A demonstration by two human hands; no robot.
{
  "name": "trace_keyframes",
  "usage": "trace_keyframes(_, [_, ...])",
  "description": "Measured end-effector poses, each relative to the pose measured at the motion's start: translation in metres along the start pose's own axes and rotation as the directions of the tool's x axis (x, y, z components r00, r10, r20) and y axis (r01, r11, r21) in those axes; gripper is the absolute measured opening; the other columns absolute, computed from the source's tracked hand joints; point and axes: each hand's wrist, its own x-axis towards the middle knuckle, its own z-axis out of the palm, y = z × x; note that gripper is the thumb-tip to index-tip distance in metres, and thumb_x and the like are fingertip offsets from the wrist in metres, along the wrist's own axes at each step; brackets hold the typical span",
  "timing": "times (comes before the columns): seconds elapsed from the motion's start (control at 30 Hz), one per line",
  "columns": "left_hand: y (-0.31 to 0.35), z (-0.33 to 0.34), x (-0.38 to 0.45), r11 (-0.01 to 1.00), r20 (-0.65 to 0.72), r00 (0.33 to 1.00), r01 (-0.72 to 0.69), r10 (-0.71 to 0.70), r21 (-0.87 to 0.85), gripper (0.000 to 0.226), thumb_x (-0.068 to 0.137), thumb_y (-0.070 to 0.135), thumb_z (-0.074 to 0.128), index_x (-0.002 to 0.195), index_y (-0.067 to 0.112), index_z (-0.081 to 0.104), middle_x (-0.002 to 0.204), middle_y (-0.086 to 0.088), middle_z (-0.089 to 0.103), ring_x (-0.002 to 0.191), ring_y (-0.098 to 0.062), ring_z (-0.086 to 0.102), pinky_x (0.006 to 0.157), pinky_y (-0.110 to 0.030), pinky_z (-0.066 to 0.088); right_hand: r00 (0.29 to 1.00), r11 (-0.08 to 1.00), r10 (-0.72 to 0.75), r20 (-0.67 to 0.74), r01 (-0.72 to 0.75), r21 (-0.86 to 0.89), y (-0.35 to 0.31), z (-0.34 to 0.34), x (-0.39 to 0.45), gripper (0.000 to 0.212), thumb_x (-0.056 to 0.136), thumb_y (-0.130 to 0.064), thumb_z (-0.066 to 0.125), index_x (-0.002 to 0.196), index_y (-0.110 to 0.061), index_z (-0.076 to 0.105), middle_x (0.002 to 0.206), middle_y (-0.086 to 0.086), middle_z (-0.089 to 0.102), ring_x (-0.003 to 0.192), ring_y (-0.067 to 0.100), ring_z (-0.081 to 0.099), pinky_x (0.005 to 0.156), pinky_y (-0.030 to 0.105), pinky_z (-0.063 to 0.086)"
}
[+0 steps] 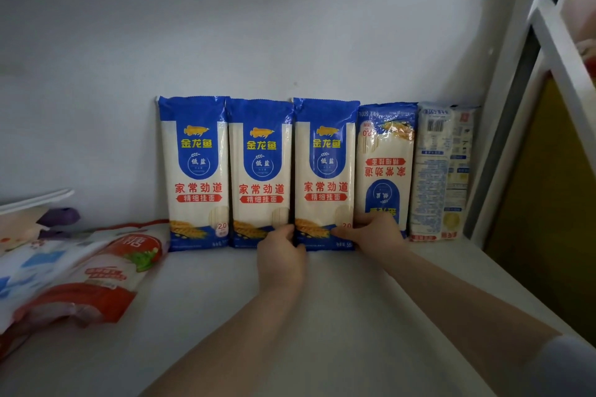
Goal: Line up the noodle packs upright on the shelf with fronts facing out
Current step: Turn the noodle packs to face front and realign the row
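Several blue-and-white noodle packs lean against the back wall of the white shelf (322, 316). The first pack (196, 171), second pack (259, 174) and third pack (324, 167) stand upright with fronts out. A fourth pack (383, 158) shows its front but stands upside down. A fifth pack (443, 171) shows its back with a barcode. My left hand (282, 251) grips the third pack's lower left corner. My right hand (374, 230) grips its lower right corner, covering the bottom of the fourth pack.
Red-and-white sugar bags (96, 274) lie flat at the left of the shelf, with other bags and purple clips (61, 216) behind them. A white metal upright (512, 90) closes the shelf on the right.
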Motion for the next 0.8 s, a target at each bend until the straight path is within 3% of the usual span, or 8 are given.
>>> trace_keyframes(0.13, [0.001,-0.001,-0.003,0.999,-0.046,0.999,-0.011,0.013,0.053,0.009,0.085,0.008,0.061,0.09,0.007,0.069,0.093,-0.004,0.071,0.08,-0.012,0.059,0.071,-0.024,0.048,0.996,0.998,-0.047,-0.071,0.044,-0.048,0.011,-0.002,-0.013,0.033,0.08,-0.013,0.073,0.112,-0.009,0.069,0.109,0.003,0.07,0.083,0.003,0.054,0.075,0.022,0.047])
trace_keyframes(0.23, [0.002,-0.002,-0.005,0.999,-0.08,0.997,0.019,-0.015,0.045,0.015,0.085,0.007,0.06,0.095,0.004,0.07,0.095,-0.007,0.071,0.076,-0.01,0.053,0.069,-0.022,0.042,0.993,0.993,-0.067,-0.095,0.057,-0.102,0.014,-0.004,-0.016,0.029,0.083,-0.007,0.067,0.113,-0.009,0.069,0.112,0.004,0.069,0.095,0.009,0.056,0.078,0.02,0.045])
trace_keyframes(0.37, [0.004,-0.005,-0.006,0.998,-0.097,0.994,0.059,-0.055,0.039,0.022,0.087,0.004,0.056,0.102,0.005,0.071,0.1,-0.009,0.072,0.09,-0.021,0.063,0.071,-0.02,0.039,0.992,0.985,-0.078,-0.102,0.06,-0.163,0.013,-0.003,-0.014,0.03,0.085,-0.008,0.066,0.115,-0.009,0.067,0.115,0.004,0.068,0.11,0.017,0.057,0.081,0.022,0.044])
trace_keyframes(0.57, [0.004,-0.004,-0.004,0.994,-0.099,0.992,0.089,-0.083,0.057,0.028,0.088,0.01,0.057,0.113,0.012,0.069,0.11,-0.005,0.07,0.102,-0.021,0.063,0.076,-0.02,0.041,0.993,0.973,-0.092,-0.076,0.073,-0.218,0.013,-0.001,-0.013,0.034,0.081,-0.009,0.07,0.115,-0.011,0.067,0.11,0.002,0.07,0.099,0.013,0.061,0.078,0.022,0.048])
trace_keyframes(0.8, [0.001,-0.002,-0.004,0.992,-0.076,0.995,0.074,-0.067,0.097,0.03,0.087,0.013,0.059,0.116,0.017,0.067,0.109,-0.002,0.07,0.101,-0.018,0.063,0.076,-0.019,0.042,0.987,0.944,-0.13,-0.092,0.095,-0.316,0.014,0.005,-0.013,0.032,0.08,-0.009,0.069,0.112,-0.014,0.069,0.105,0.0,0.071,0.098,0.015,0.063,0.079,0.027,0.053])
